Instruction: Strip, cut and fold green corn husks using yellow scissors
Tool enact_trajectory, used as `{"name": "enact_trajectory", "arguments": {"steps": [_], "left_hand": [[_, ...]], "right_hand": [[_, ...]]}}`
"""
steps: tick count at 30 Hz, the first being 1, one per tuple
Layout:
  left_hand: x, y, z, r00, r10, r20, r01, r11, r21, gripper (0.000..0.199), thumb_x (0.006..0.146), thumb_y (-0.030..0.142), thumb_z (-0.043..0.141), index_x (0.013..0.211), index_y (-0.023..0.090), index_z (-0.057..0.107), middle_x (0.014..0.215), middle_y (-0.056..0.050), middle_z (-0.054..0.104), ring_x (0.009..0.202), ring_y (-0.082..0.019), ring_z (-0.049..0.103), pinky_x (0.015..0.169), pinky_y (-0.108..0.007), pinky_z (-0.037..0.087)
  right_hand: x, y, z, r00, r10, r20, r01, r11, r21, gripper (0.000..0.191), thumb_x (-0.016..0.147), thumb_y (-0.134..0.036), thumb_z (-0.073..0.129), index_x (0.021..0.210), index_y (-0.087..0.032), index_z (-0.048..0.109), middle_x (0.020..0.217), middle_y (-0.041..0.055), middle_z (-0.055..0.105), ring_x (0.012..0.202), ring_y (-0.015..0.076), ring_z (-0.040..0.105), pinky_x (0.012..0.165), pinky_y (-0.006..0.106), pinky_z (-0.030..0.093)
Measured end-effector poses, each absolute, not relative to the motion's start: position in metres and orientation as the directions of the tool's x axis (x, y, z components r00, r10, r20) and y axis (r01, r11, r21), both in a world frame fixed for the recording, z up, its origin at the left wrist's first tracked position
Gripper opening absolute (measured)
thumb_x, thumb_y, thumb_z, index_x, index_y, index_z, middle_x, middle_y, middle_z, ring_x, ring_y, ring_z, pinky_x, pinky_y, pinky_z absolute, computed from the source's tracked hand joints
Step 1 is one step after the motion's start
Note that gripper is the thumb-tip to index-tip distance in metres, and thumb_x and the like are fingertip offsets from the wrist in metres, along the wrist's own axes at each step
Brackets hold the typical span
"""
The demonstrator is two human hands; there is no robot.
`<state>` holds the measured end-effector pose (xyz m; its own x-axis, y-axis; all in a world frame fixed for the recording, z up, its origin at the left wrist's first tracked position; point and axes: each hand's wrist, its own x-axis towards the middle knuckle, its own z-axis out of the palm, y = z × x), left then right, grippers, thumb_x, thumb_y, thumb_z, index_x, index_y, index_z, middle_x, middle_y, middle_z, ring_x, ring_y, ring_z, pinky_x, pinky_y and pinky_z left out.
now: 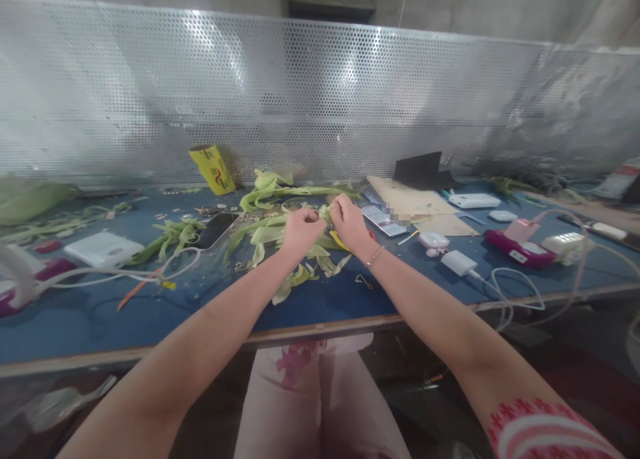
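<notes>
My left hand (303, 232) and my right hand (350, 224) are close together above a blue table, fingers bent and closed. Between them is a small pale green plant piece (325, 213), partly hidden by the fingers, and both hands appear to pinch it. Long, limp green leaves (260, 237) lie under and around my left hand. Behind the hands rests a larger leafy stalk (267, 189). A yellow-handled tool (339, 241) shows partly beneath my right hand; its kind is hidden.
A yellow tube (214, 170) leans near the perforated metal screen (320, 99). To the right lie a phone (385, 220), cardboard (415, 199), a white charger (459, 263) and a purple power strip (520, 249). At left are a white box (103, 249), another phone (220, 229) and cables.
</notes>
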<state>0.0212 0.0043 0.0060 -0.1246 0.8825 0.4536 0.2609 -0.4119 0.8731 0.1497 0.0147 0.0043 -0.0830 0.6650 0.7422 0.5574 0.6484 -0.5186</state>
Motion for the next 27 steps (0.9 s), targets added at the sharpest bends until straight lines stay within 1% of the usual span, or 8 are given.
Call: {"name": "enact_trajectory", "arguments": {"steps": [5,8,11,14,17,23,27], "left_hand": [[0.0212,0.0043,0.0043,-0.107,0.888,0.447,0.229,-0.416,0.880,0.014,0.053,0.018,0.058,0.048,0.018,0.045,0.062,0.002,0.056,0.070,-0.014,0.054,0.065,-0.027,0.038],[0.0215,0.0034,0.0042,-0.093,0.885,0.455,0.213,-0.429,0.878,0.013,0.054,0.016,0.057,0.049,0.018,0.045,0.063,0.002,0.055,0.071,-0.014,0.053,0.066,-0.026,0.038],[0.0217,0.0018,0.0053,-0.074,0.877,0.475,0.224,-0.449,0.865,0.014,0.054,0.016,0.057,0.050,0.019,0.043,0.060,0.003,0.051,0.068,-0.013,0.050,0.064,-0.025,0.037],[0.0209,0.0015,0.0069,-0.050,0.877,0.478,0.242,-0.454,0.858,0.015,0.055,0.016,0.056,0.051,0.019,0.041,0.056,0.004,0.045,0.058,-0.010,0.042,0.058,-0.025,0.033],[0.0191,0.0037,0.0076,-0.019,0.871,0.491,0.243,-0.472,0.847,0.015,0.056,0.015,0.055,0.054,0.019,0.041,0.054,0.006,0.040,0.054,-0.009,0.036,0.055,-0.024,0.030],[0.0184,0.0045,0.0078,0.037,0.858,0.513,0.216,-0.508,0.834,0.014,0.058,0.013,0.051,0.059,0.020,0.039,0.054,0.006,0.038,0.055,-0.009,0.041,0.056,-0.023,0.033],[0.0193,0.0027,0.0081,0.045,0.859,0.509,0.212,-0.506,0.836,0.013,0.058,0.013,0.051,0.061,0.020,0.040,0.055,0.006,0.040,0.056,-0.010,0.045,0.057,-0.024,0.035]], "right_hand": [[0.1507,0.0140,0.0042,-0.102,0.670,0.736,0.580,0.641,-0.503,0.019,0.089,-0.032,0.030,0.075,-0.022,0.039,0.066,-0.0010,0.045,0.060,0.0138,0.042,0.062,0.026,0.031],[0.1510,0.0139,0.0035,-0.106,0.685,0.720,0.597,0.623,-0.505,0.019,0.089,-0.034,0.030,0.077,-0.022,0.040,0.063,-0.0016,0.043,0.058,0.0141,0.041,0.059,0.026,0.029],[0.1510,0.0139,0.0028,-0.104,0.692,0.714,0.597,0.618,-0.512,0.020,0.089,-0.035,0.030,0.078,-0.022,0.040,0.062,-0.0022,0.042,0.056,0.0140,0.040,0.058,0.026,0.028],[0.1508,0.0138,0.0031,-0.091,0.690,0.718,0.583,0.621,-0.524,0.020,0.088,-0.036,0.030,0.077,-0.022,0.039,0.063,-0.0021,0.042,0.058,0.0137,0.040,0.059,0.025,0.029],[0.1505,0.0135,0.0042,-0.079,0.685,0.725,0.567,0.629,-0.533,0.020,0.088,-0.035,0.031,0.076,-0.022,0.038,0.064,-0.0019,0.043,0.059,0.0134,0.041,0.060,0.025,0.029],[0.1501,0.0162,0.0031,-0.057,0.689,0.723,0.577,0.614,-0.539,0.018,0.088,-0.034,0.031,0.076,-0.022,0.039,0.066,-0.0009,0.044,0.060,0.0143,0.042,0.061,0.027,0.029],[0.1502,0.0185,0.0019,-0.053,0.694,0.718,0.571,0.611,-0.548,0.018,0.088,-0.033,0.030,0.076,-0.022,0.038,0.066,-0.0004,0.045,0.061,0.0148,0.043,0.061,0.027,0.030]]}}
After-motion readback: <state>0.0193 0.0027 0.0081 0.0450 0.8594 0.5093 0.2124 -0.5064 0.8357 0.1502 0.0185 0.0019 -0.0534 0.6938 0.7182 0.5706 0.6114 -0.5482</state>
